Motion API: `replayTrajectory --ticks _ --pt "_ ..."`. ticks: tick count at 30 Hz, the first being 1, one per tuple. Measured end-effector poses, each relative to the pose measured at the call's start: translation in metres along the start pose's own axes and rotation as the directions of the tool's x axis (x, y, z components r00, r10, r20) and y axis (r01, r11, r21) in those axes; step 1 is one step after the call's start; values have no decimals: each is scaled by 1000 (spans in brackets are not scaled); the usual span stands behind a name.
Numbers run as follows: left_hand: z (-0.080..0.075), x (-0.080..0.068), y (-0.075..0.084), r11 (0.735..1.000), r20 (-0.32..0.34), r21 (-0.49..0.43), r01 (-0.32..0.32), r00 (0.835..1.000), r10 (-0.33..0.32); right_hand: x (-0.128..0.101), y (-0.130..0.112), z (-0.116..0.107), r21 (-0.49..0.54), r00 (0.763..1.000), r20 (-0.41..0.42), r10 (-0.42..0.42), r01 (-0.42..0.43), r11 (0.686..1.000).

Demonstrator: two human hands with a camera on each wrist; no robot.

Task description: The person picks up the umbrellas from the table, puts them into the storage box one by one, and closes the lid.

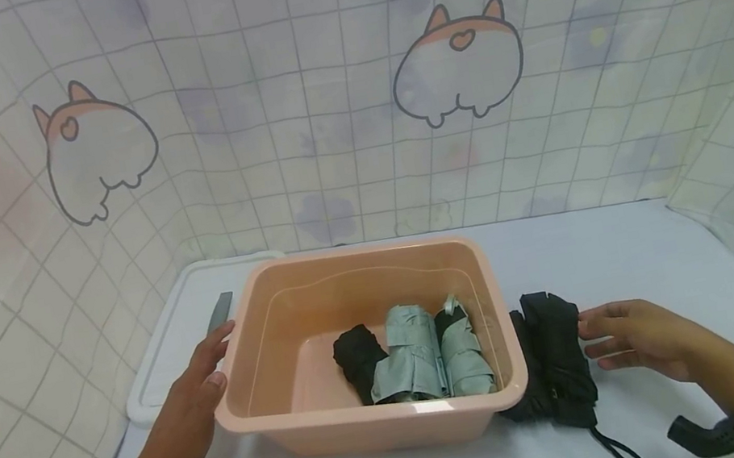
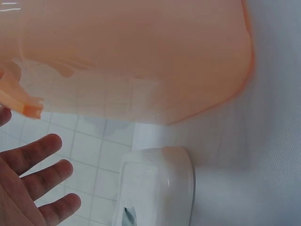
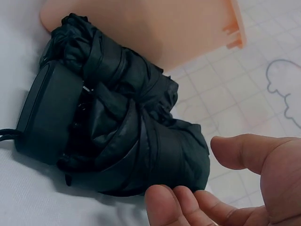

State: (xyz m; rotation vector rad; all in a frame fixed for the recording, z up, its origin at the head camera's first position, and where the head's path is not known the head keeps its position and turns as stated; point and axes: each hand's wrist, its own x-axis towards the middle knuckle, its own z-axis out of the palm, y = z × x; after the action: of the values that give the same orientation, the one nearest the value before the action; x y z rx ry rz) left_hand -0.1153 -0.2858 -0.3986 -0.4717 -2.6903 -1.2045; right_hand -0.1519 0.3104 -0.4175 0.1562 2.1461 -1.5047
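Note:
A peach plastic basin (image 1: 272, 278) stands in the middle of the table. In it lie two pale green folded umbrellas (image 1: 411, 344) (image 1: 464, 351) and a black folded one (image 1: 358, 357). My left hand (image 1: 186, 412) is at the basin's left rim, its fingers spread and straight in the left wrist view. Right of the basin, two black folded umbrellas (image 1: 559, 359) (image 3: 110, 61) lie side by side on the table, the nearer one with a cord loop. My right hand (image 1: 640, 336) is beside that one, thumb and fingertips (image 3: 162, 205) relaxed and right at its end.
Behind my left hand lies a white tray or lid (image 1: 171, 353) with a grey blade-like piece (image 1: 220, 310) on it. A white cloth (image 1: 607, 252) covers the table. Grid-patterned curtains (image 1: 352, 141) with cartoon animals enclose the back and sides.

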Motion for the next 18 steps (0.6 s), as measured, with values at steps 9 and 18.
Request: replayTrajectory --ticks 9,18 --pt "0 1 -1 1000 -2 6 -18 1000 18 6 9 5 -11 998 -2 59 -59 998" --pt "0 0 -1 1000 -2 2 -21 1000 21 12 8 13 -42 994 -23 104 -105 994"
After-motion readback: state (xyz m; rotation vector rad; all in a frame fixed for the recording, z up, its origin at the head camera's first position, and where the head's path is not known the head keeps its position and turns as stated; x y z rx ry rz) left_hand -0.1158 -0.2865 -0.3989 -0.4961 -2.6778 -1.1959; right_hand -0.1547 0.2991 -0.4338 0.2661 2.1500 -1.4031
